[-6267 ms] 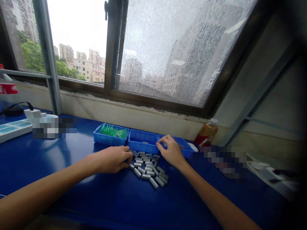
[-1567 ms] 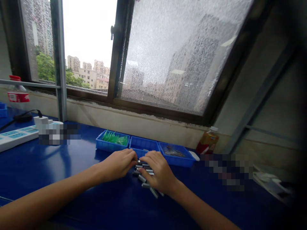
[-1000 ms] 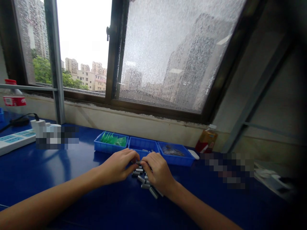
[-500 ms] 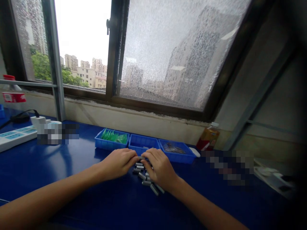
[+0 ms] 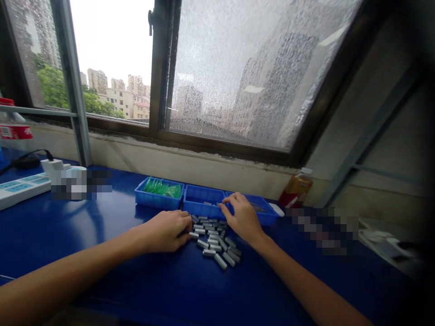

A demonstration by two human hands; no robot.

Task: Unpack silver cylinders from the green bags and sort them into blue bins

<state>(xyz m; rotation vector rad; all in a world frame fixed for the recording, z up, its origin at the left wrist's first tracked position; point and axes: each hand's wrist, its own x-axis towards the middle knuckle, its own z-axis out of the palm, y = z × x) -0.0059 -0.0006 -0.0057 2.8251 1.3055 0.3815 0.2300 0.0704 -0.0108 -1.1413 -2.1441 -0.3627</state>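
Observation:
Short silvery metal rods (image 5: 213,242), several of them, lie in a loose pile on the blue tabletop between my hands. My left hand (image 5: 174,231) rests at the pile's left side, fingers curled, with one rod (image 5: 193,235) at its thumb and fingertips. Over the right wall of the middle blue bin (image 5: 200,208) is my right hand (image 5: 243,218). Its thumb and forefinger are pinched together, and a small metal end seems to show at the tips. A few rods (image 5: 207,203) lie inside that bin.
The left blue bin (image 5: 158,200) holds green plastic packets. The right bin (image 5: 270,218), partly behind my right hand, holds dark thin items. Beyond it stands a bottle (image 5: 295,188). At left are a power strip (image 5: 23,188) and a red-capped bottle (image 5: 15,131).
My hands, close together over the pile before, have parted. The right one has moved up and right to the middle bin, uncovering more rods. The view has shifted slightly.

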